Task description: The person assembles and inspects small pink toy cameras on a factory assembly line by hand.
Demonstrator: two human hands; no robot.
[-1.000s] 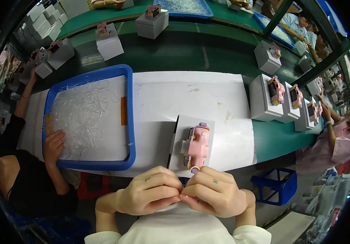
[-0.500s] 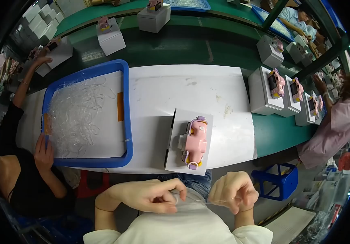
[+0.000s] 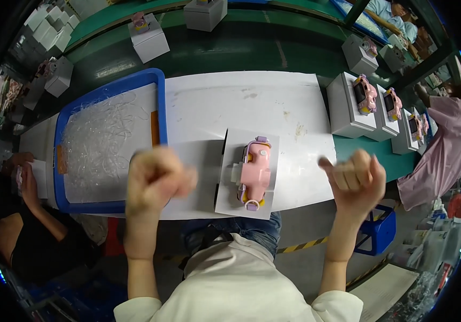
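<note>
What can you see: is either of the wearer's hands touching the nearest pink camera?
No, the left hand and right hand are apart from the pink camera, which rests on a white box between them.

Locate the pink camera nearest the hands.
In the head view, the pink camera sits slightly right of centre on a white box, between the left hand and right hand, right of the blue tray.

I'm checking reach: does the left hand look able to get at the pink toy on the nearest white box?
Probably yes: the left hand is left of the white box, and nothing visible stands between it and the pink toy on top.
</note>
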